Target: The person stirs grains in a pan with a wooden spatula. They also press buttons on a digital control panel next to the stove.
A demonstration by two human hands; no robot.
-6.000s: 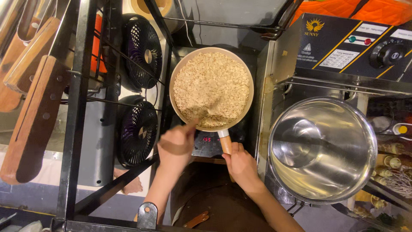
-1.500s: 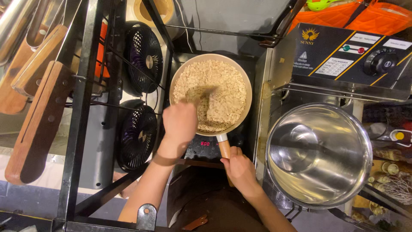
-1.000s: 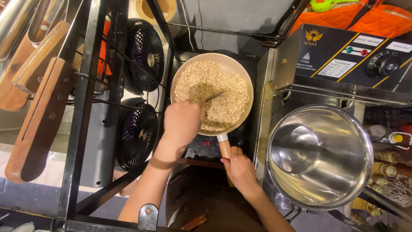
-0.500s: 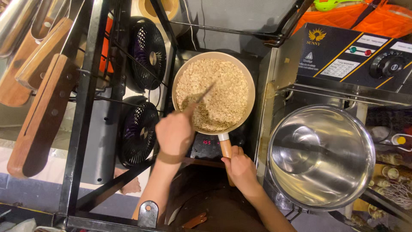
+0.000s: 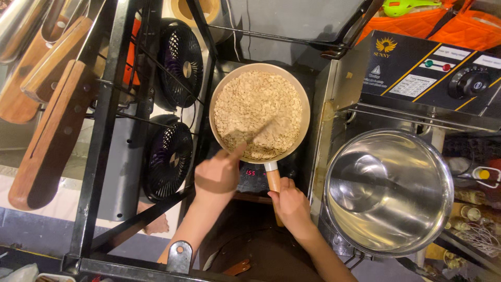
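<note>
A pale pan (image 5: 302,99) full of beige oat flakes (image 5: 255,109) sits on a dark induction hob (image 5: 292,172). My right hand (image 5: 289,203) grips the pan's wooden handle (image 5: 273,180) at the near side. My left hand (image 5: 219,175) holds a thin stirring utensil (image 5: 258,133), blurred by motion, with its tip reaching into the flakes near the pan's middle.
A large empty steel pot (image 5: 389,190) stands to the right. Behind it is a black appliance with a dial (image 5: 443,73). Two small black fans (image 5: 172,151) sit left of the hob behind a black metal frame (image 5: 102,136). Wooden-handled tools (image 5: 49,125) hang at far left.
My left hand has swept back toward me and to the pan's near-left rim while stirring the flakes. My right hand stays on the handle; the pan has not shifted.
</note>
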